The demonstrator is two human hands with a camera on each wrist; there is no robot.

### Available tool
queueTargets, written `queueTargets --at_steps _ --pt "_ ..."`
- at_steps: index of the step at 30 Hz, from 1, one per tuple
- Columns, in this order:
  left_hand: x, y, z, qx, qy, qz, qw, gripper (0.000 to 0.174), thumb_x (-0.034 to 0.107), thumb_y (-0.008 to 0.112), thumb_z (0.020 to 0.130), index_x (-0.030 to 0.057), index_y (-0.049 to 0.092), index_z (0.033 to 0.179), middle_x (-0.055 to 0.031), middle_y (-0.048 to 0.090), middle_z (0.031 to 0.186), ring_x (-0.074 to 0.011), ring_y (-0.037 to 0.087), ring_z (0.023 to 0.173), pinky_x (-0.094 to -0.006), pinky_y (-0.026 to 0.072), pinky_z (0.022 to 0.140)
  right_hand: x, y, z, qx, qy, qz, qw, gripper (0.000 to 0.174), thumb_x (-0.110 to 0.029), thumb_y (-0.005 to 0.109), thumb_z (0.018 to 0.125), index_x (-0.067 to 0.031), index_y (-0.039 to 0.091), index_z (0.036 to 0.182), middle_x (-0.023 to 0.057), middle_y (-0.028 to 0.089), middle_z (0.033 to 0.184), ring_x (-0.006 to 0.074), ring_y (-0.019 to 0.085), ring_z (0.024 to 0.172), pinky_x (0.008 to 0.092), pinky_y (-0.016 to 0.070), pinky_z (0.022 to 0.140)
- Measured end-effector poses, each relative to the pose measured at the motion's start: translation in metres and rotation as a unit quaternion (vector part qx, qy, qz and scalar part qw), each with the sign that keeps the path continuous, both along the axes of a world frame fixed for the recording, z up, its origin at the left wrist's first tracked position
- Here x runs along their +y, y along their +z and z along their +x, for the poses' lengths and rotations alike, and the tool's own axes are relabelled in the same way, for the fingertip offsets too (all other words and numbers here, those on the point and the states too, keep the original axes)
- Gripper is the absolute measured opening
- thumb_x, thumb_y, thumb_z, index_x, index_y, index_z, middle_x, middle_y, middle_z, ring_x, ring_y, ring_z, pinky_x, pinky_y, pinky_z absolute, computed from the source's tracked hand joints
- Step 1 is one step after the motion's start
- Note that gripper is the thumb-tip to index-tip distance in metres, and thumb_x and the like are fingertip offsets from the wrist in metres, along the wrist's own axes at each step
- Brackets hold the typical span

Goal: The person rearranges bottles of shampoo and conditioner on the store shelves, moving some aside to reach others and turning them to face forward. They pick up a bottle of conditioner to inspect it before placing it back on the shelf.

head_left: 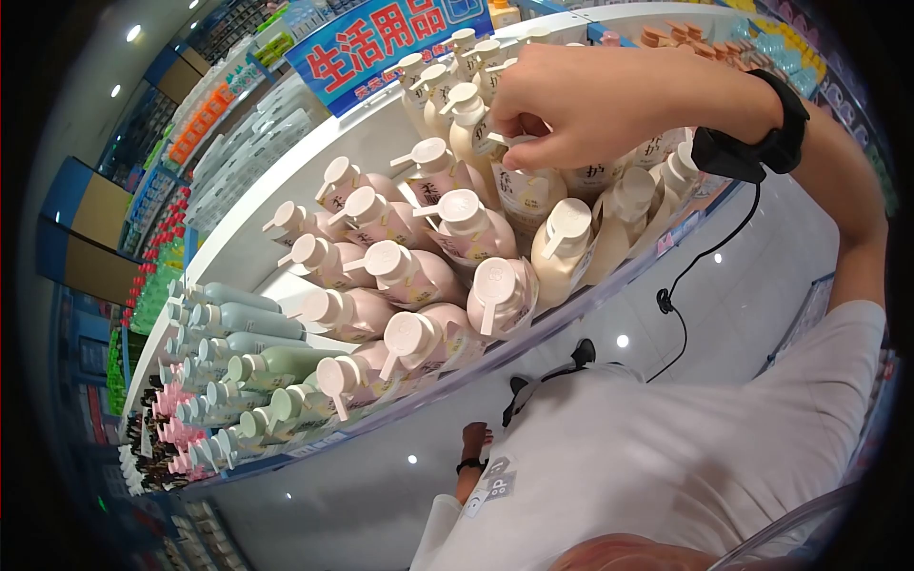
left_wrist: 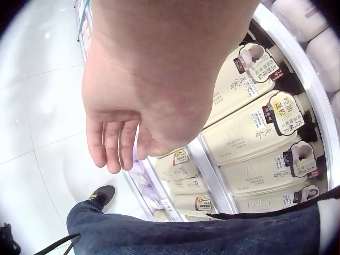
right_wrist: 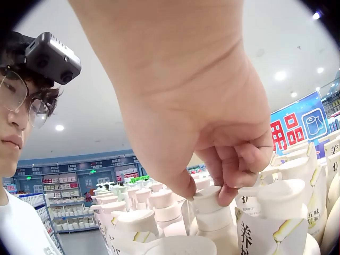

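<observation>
My right hand (head_left: 590,107) reaches over a display full of pump bottles. In the right wrist view its thumb and fingertips pinch the cream pump head (right_wrist: 210,201) of one bottle standing among its neighbours. That bottle's labelled body (head_left: 529,195) shows below the hand in the head view. Pink pump bottles (head_left: 460,211) stand close on one side, and more cream ones (head_left: 568,231) on the other. My left hand (left_wrist: 143,101) hangs low beside the display with fingers loosely extended and nothing in them. Cream flat bottles (left_wrist: 249,141) on a shelf are nearest to it.
Pale blue and green bottles (head_left: 238,319) fill the display's far left end. A clear rim (head_left: 447,371) runs along its front. A blue sign (head_left: 381,48) rises behind. A black cable (head_left: 678,309) hangs from my right wrist. Tiled floor (left_wrist: 42,117) lies below.
</observation>
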State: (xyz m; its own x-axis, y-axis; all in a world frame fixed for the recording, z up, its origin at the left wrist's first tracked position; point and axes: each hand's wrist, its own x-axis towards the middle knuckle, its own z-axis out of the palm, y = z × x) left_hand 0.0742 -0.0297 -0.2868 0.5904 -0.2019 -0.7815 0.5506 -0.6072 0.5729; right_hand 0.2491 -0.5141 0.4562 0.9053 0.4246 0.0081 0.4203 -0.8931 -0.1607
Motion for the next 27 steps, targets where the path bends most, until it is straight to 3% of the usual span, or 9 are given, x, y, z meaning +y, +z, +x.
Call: queueTargets --at_steps 3,5,7,8,9,11,14,21,27 --pt "-0.005 0.0 0.004 0.049 -0.005 0.012 0.999 0.027 0.027 0.055 0.103 0.0025 0.066 0.102 -0.0111 0.074 0.091 -0.0247 0.072 0.069 -0.0376 0.0625 0.061 -0.002 0.007 0.013 0.028 -0.06 -0.008 0.998 0.029 -0.023 0.067 0.09 0.0041 0.071 0.08 0.0152 0.067 0.068 0.0291 0.066 0.064 0.0424 0.0527 0.062" --pt "-0.006 0.005 -0.001 0.008 -0.018 -0.003 1.0 0.027 0.027 0.054 0.102 0.0039 0.066 0.097 -0.0101 0.074 0.089 -0.0241 0.072 0.068 -0.037 0.0624 0.061 -0.005 0.013 0.023 0.012 -0.058 -0.028 0.998 0.025 -0.019 0.066 0.089 0.0037 0.072 0.08 0.0156 0.068 0.069 0.0308 0.067 0.065 0.0438 0.053 0.063" --pt "-0.007 0.007 -0.006 -0.053 -0.028 -0.03 0.998 0.028 0.027 0.054 0.102 0.0036 0.067 0.095 -0.0099 0.074 0.086 -0.024 0.071 0.066 -0.0371 0.0623 0.061 -0.017 0.007 0.039 -0.135 0.013 -0.053 0.989 0.02 -0.016 0.066 0.088 0.0033 0.072 0.088 0.0169 0.071 0.077 0.0312 0.07 0.072 0.0437 0.054 0.067" --pt "-0.007 0.005 -0.008 -0.084 -0.038 -0.044 0.995 0.028 0.027 0.054 0.102 0.0033 0.067 0.094 -0.0098 0.073 0.084 -0.0238 0.071 0.065 -0.037 0.0621 0.06 -0.019 0.005 0.042 -0.164 0.031 -0.036 0.985 0.019 -0.012 0.064 0.089 0.0026 0.071 0.098 0.0181 0.072 0.086 0.0321 0.071 0.082 0.0444 0.0548 0.074" --pt "-0.008 0.003 -0.009 -0.085 -0.039 -0.045 0.995 0.028 0.027 0.054 0.102 0.0033 0.067 0.094 -0.0098 0.073 0.084 -0.0238 0.071 0.065 -0.037 0.0621 0.06 -0.02 0.005 0.047 -0.165 0.03 -0.038 0.985 0.019 -0.012 0.064 0.089 0.0026 0.071 0.098 0.0181 0.072 0.086 0.0321 0.071 0.082 0.0444 0.0548 0.074" --pt "-0.008 -0.003 -0.01 -0.061 -0.043 -0.035 0.997 0.027 0.027 0.056 0.102 0.0036 0.067 0.095 -0.01 0.073 0.084 -0.0241 0.071 0.066 -0.0376 0.0621 0.061 -0.015 0.006 0.055 -0.108 0.055 -0.076 0.99 0.021 -0.007 0.066 0.094 -0.0027 0.064 0.115 0.0143 0.068 0.107 0.0344 0.064 0.113 0.0463 0.0519 0.093" --pt "-0.006 -0.009 -0.012 -0.105 -0.112 -0.024 0.988 0.025 0.027 0.057 0.101 0.0049 0.067 0.098 -0.01 0.074 0.086 -0.0245 0.072 0.068 -0.0379 0.0619 0.062 -0.003 0.012 0.063 0.009 -0.002 -0.107 0.994 0.02 -0.007 0.067 0.095 -0.0018 0.065 0.113 0.0151 0.067 0.11 0.0355 0.063 0.115 0.0479 0.0514 0.097" --pt "-0.004 -0.025 -0.029 -0.053 -0.059 -0.022 0.997 0.024 0.027 0.057 0.102 0.0054 0.067 0.105 -0.0111 0.075 0.094 -0.0251 0.073 0.074 -0.0389 0.0615 0.065 0.0 0.004 0.078 -0.007 0.052 -0.106 0.993 0.023 -0.007 0.07 0.093 -0.0011 0.066 0.116 0.0172 0.069 0.112 0.0359 0.066 0.111 0.0473 0.0531 0.094" --pt "0.003 -0.021 -0.031 -0.036 -0.083 -0.003 0.996 0.025 0.026 0.056 0.102 0.0047 0.067 0.109 -0.0114 0.076 0.097 -0.0253 0.073 0.077 -0.0377 0.0611 0.068 0.011 0.007 0.071 -0.008 0.061 -0.152 0.986 0.017 -0.009 0.072 0.091 0.0025 0.071 0.103 0.0182 0.072 0.097 0.037 0.071 0.095 0.0475 0.0565 0.079"
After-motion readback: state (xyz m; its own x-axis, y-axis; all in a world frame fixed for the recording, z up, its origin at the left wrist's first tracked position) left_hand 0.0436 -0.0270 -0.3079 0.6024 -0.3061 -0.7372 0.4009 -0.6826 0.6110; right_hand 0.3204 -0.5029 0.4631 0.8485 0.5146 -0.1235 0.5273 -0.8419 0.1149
